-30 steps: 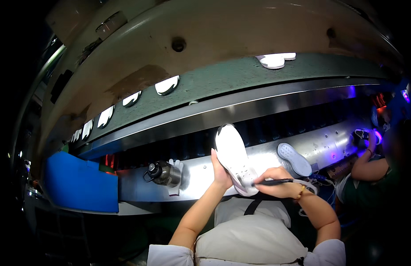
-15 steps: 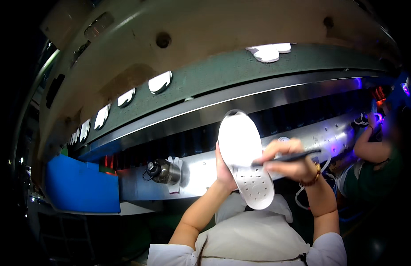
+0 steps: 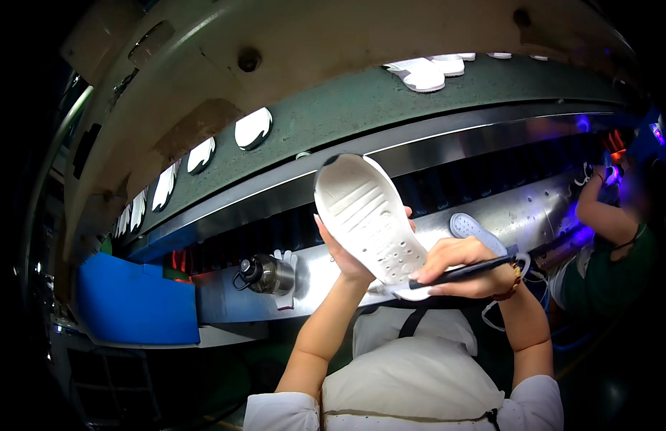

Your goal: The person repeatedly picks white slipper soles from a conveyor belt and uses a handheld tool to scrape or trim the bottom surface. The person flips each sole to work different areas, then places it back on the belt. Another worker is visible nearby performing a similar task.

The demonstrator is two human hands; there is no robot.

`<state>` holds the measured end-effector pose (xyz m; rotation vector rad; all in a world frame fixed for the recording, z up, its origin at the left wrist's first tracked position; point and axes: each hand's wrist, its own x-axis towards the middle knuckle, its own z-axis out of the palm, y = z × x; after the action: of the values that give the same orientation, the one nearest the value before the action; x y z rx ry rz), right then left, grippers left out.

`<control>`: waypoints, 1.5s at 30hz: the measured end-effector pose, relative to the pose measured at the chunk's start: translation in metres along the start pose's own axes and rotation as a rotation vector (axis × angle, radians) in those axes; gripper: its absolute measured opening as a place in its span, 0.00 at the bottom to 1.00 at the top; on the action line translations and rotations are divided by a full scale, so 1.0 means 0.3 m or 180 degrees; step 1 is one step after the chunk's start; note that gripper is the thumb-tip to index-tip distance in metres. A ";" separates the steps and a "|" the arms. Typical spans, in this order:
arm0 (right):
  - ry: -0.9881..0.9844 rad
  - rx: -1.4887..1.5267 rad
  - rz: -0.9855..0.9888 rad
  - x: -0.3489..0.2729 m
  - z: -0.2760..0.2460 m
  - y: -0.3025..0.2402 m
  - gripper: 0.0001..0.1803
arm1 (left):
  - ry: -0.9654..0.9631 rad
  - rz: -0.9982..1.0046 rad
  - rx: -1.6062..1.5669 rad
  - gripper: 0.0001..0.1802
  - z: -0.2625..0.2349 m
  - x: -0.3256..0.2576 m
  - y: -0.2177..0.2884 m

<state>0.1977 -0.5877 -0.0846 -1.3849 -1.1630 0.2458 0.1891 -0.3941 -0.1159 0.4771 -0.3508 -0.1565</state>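
A white shoe sole (image 3: 369, 215) with ridges across its middle and small round holes near its lower end is held tilted in front of me. My left hand (image 3: 347, 257) is closed around it from behind, fingertips showing at both edges. In my right hand (image 3: 466, 267) a slim black pen-like tool (image 3: 462, 272) is gripped, its end close to or on the lower end of the sole; I cannot tell if it touches. Beyond that hand, a second, pale bluish sole (image 3: 464, 225) with holes lies on the metal bench (image 3: 315, 276).
Several white shoe pieces (image 3: 254, 129) sit on the green conveyor belt (image 3: 318, 115) across from me, under a large beige machine cover (image 3: 168, 65). A dark bottle (image 3: 270, 275) and a white glove (image 3: 290, 287) stand left, beside a blue panel (image 3: 135, 302). Another person's arm (image 3: 599, 208) is at right.
The held sole has tipped and shifted up and left, so its ridged face shows. My right hand stays at its lower end. The bluish sole on the bench shows more plainly.
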 end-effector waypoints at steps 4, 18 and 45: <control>0.0407 0.0195 0.0145 -0.024 -0.018 0.031 0.10 | 0.0283 0.0141 0.0226 0.48 0.027 0.012 0.018; 0.1363 0.1052 0.0614 -0.031 0.084 0.012 0.11 | -0.0085 0.0171 -0.0103 0.52 0.066 -0.035 -0.052; -0.0328 0.0871 0.0512 -0.009 -0.079 -0.031 0.09 | 0.0304 -0.2092 0.0946 0.35 0.062 -0.001 0.129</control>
<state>0.2096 -0.6070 -0.0727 -1.2346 -1.0581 0.5756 0.1845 -0.3679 -0.0824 0.8818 -0.1112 -0.7236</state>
